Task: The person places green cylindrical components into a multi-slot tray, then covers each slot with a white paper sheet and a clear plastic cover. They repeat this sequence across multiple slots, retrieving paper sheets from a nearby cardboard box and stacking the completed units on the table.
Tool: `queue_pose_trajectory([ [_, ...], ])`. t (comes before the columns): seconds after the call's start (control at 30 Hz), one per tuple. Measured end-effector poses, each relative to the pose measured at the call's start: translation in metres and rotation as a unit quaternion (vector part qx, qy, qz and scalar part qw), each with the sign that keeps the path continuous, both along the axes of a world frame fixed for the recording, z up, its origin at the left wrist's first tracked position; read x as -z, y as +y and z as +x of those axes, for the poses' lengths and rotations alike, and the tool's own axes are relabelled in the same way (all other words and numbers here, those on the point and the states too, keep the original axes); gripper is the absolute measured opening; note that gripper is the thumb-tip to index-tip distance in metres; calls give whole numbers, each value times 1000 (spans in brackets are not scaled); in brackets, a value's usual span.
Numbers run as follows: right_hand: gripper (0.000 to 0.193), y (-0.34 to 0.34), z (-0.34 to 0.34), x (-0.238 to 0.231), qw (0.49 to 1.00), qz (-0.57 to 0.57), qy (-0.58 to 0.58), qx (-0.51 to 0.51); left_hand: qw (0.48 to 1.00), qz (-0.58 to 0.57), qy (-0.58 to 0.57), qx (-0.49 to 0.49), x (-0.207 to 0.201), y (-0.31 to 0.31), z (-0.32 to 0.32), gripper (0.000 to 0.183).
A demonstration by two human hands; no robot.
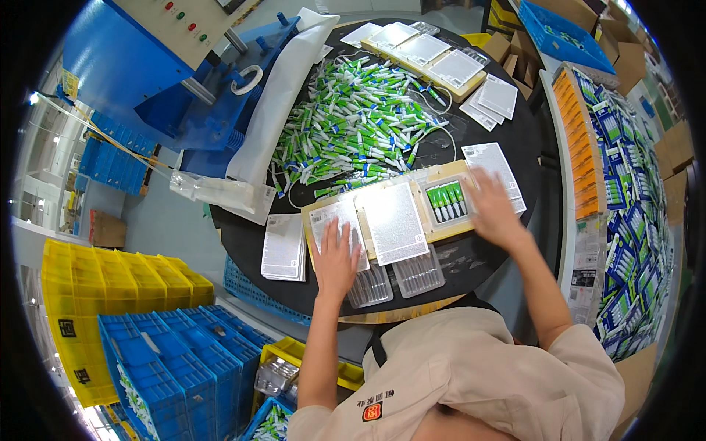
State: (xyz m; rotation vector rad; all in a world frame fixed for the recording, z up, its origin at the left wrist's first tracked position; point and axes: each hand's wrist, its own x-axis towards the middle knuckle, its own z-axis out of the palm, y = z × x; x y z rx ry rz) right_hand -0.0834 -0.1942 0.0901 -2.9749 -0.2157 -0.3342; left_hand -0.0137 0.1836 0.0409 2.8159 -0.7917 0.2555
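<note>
My left hand lies flat, fingers spread, on a white card at the left end of a long cream holder. Another white card covers the holder's middle. At its right end, a clear blister with several green-and-white tube-shaped pieces is uncovered. Over that end's right edge hovers my right hand, slightly blurred, fingers stretched out and apart, with nothing visible in them. It is beside a stack of white cards. Two clear blister trays lie at the holder's near side.
A heap of green-and-white pieces covers the round black table's middle. Another card-covered holder lies beyond. More cards lie left. A blue machine stands far left, yellow crates and blue crates near left, packed blisters right.
</note>
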Motion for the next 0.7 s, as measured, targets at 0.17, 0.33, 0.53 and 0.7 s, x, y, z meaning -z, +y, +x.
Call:
queue_pose_trajectory([
  [0.17, 79, -69, -8, 32, 976, -55, 200, 63, 994, 47, 84, -56, 16, -7, 44, 64],
  [0.33, 67, -75, -24, 54, 974, -109, 198, 21, 992, 71, 94, -42, 27, -7, 42, 71],
  [0.53, 57, -77, -34, 51, 985, -64, 159, -8, 986, 96, 113, -70, 30, -16, 50, 73],
  [0.7, 48, -88, -29, 32, 992, -89, 87, -29, 988, 33, 117, -98, 6, -18, 44, 71],
])
